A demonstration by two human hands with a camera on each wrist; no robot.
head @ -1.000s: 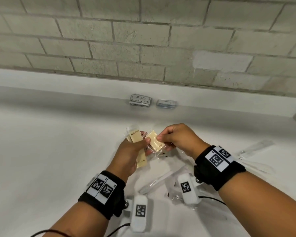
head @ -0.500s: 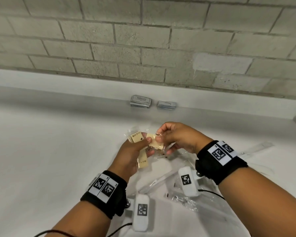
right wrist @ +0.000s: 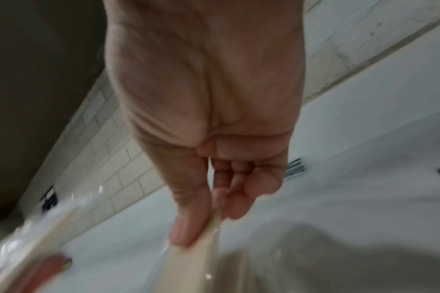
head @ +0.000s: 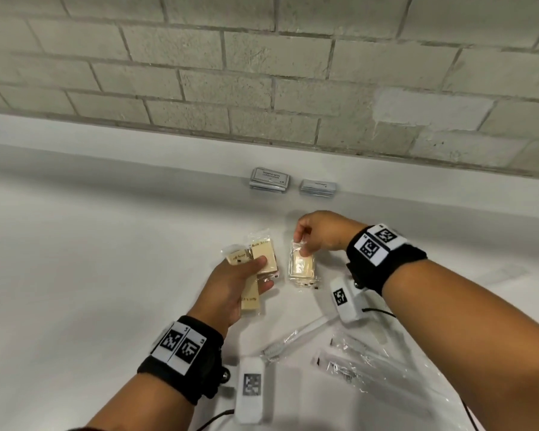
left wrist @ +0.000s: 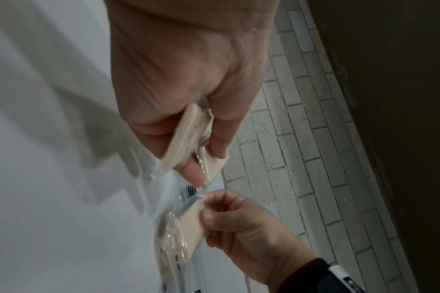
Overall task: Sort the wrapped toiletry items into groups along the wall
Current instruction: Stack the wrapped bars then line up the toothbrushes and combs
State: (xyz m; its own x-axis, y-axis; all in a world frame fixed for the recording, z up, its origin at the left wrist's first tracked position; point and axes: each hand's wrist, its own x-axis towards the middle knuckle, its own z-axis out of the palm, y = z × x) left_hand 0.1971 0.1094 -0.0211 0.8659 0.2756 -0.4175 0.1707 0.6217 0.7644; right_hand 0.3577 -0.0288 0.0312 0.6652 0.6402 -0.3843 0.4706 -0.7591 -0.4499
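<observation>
Soap bars (head: pixel 263 255) in clear wrap sit fanned in our left hand (head: pixel 231 287), thumb clamped on top, fingers hidden beneath; we cannot count them surely. Our right hand (head: pixel 321 233) pinches the top edge of one more wrapped soap (head: pixel 301 267), which hangs just beside the fan and apart from it; the right wrist view is blurred. Two stacks of grey sachets (head: pixel 269 179) lie on the table (head: pixel 91 259) against the wall. Wrapped toothbrushes (head: pixel 296 335) lie near our wrists, partly covered by our right arm.
</observation>
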